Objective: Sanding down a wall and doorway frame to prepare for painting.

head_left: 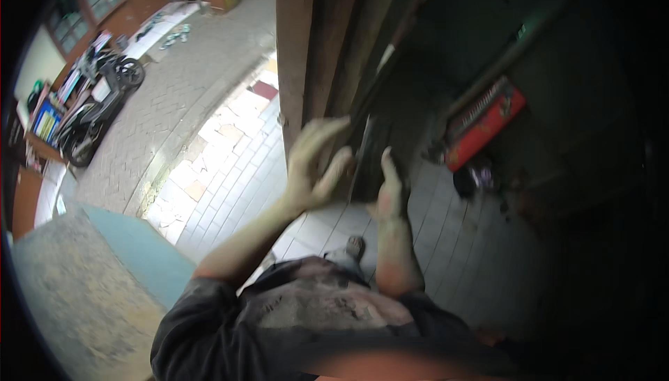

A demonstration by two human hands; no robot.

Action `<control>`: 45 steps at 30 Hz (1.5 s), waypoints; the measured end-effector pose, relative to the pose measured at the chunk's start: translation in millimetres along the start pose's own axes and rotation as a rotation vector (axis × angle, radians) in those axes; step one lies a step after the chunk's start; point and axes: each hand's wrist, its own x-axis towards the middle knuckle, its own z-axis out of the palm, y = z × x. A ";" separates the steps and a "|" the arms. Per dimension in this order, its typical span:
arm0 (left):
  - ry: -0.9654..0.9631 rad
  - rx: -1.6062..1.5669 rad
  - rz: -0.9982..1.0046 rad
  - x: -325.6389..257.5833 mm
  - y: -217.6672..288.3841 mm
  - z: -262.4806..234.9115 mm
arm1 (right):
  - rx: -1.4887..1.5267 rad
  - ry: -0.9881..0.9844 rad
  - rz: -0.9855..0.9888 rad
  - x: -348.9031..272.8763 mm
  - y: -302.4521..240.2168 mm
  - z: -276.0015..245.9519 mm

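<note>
1. We're looking down at both hands up against a dark, narrow board [362, 151] that leans in a doorway, right beside a brown wooden door frame [296, 40].
2. Our left hand [313, 165] is spread wide, fingers fanned out, with the fingertips touching the board's left edge and the frame next to it. It isn't wrapped around anything that we can see.
3. Our right hand [391, 189] is narrower, fingers curled up along the right side of the same board. It's pretty blurry there, so we can't tell whether it actually grips the board or just rests on it.
4. The board runs from between our hands up into the dark part of the doorway, tilted a bit to the right at the top.
5. To the right, in the shadowy room, there's a red boxy machine [484, 123] on the floor, well apart from our hands.
6. Under us is a pale tiled floor [237, 172], and one shoe [354, 247] peeks out just below our right wrist.
7. Off to the left, outside, a paved lane [174, 88] with a parked motorbike [101, 106] at its far side.
</note>
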 end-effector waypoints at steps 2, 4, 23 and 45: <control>-0.133 -0.561 -0.560 -40.6 2.4 20.4 | -0.179 -0.130 0.035 14.7 19.7 -33.1; -0.123 -0.667 -0.777 -63.8 -0.9 39.7 | -0.069 -0.271 0.146 21.5 28.1 -54.3; 0.770 1.192 0.228 101.8 3.8 76.7 | -0.262 -0.542 0.452 131.9 -42.0 -70.9; 0.999 1.339 0.120 26.9 -51.5 131.1 | -0.268 -0.513 0.282 253.8 -51.9 -50.7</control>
